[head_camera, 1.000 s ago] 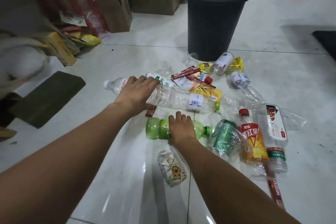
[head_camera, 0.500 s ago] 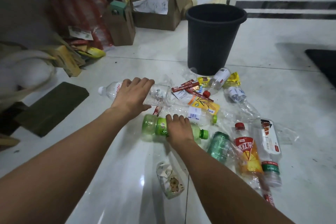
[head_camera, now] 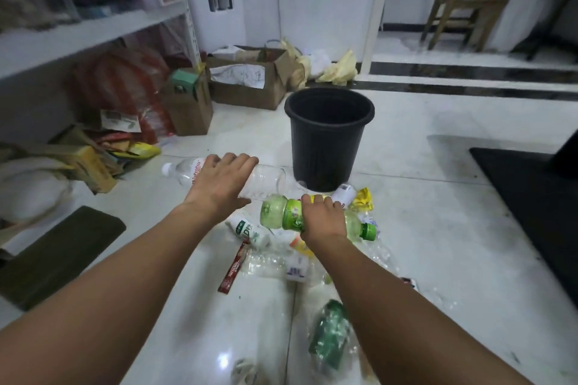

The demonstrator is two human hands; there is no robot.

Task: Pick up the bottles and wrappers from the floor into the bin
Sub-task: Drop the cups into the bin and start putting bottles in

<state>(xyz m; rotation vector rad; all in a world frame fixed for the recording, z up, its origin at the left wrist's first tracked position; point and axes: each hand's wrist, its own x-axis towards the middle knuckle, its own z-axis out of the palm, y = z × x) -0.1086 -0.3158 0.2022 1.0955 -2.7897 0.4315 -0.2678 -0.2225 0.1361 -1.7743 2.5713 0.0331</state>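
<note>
Left hand (head_camera: 222, 181) fingers (head_camera: 245, 162) clamped round the clear bottle (head_camera: 269, 178), right hand (head_camera: 323, 217) clamped on the green bottle (head_camera: 278, 214), both mid-frame just below the bin (head_camera: 328, 141). We should lift both fully over its opening, then release one at a time.

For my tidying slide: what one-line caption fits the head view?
Left hand grips a clear bottle, right hand a green bottle, near the black bin; a red wrapper lies on the floor.
</note>
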